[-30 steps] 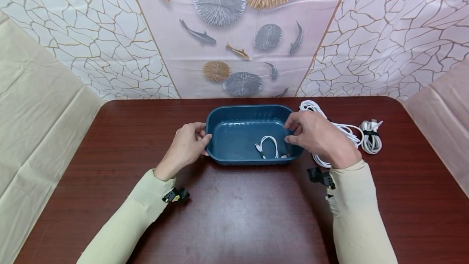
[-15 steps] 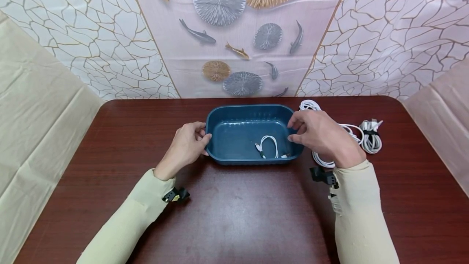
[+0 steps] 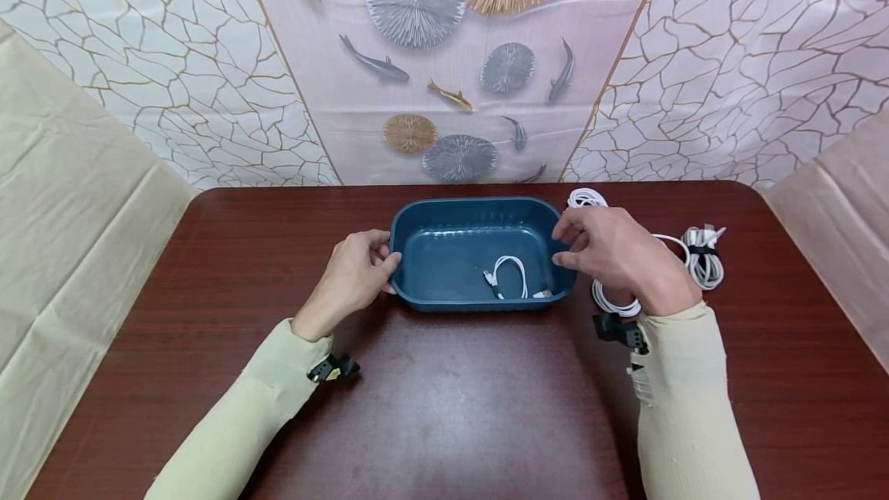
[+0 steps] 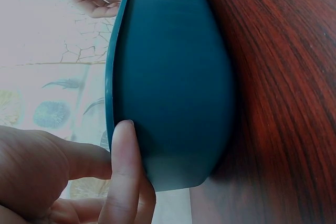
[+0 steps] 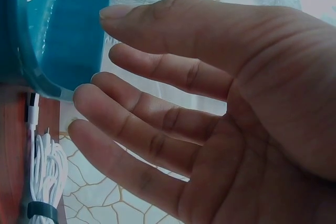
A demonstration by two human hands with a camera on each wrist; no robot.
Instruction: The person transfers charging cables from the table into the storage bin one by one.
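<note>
A dark blue plastic bin stands on the table in the head view. Inside it, near the front wall, lies a short white cable in a loop, one plug at the right. My left hand grips the bin's left end; in the left wrist view a fingertip lies on the outer wall, the thumb side at the rim. Over the bin's right end hangs my right hand, fingers loosely bent and apart. The right wrist view shows nothing between thumb and fingers.
Right of the bin, a long white coiled cable lies partly hidden beneath my right hand and forearm. Beside it sits a bundled cable with a black strap. A patterned cloth backdrop rises behind the table's far edge.
My right hand has moved slightly right, from over the bin's inside toward its right rim. The left hand, the bin and the short cable stay in place.
</note>
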